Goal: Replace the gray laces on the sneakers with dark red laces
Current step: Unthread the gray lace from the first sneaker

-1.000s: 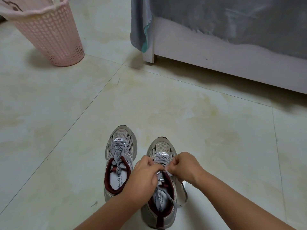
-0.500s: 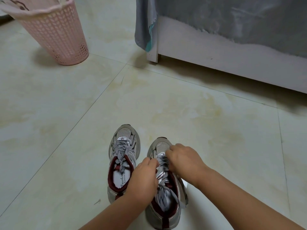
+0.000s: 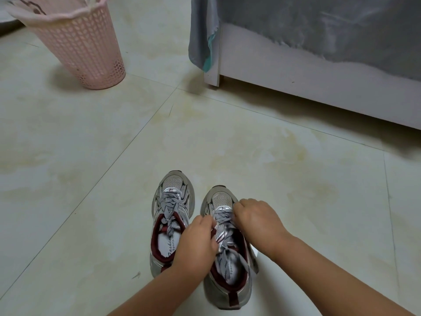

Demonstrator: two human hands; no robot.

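Observation:
Two grey sneakers with dark red collars stand side by side on the tiled floor, toes pointing away from me. The left sneaker (image 3: 170, 215) is fully laced with a gray lace (image 3: 169, 207). Over the right sneaker (image 3: 225, 265), my left hand (image 3: 196, 245) pinches the gray lace (image 3: 224, 215) at the left eyelets. My right hand (image 3: 255, 218) grips the same lace on the right side near the toe. Loose lace ends lie inside the right shoe's opening. No dark red laces are in view.
A pink perforated basket (image 3: 77, 46) stands at the far left. A white bed frame (image 3: 296, 71) draped with a grey blanket (image 3: 319, 21) runs along the far right. Pale floor tiles (image 3: 91, 144) spread around the shoes.
Both hands have moved from the middle of the right sneaker's lacing toward the toe. The lace ends now lie loose in the shoe's opening. The camera shifted slightly.

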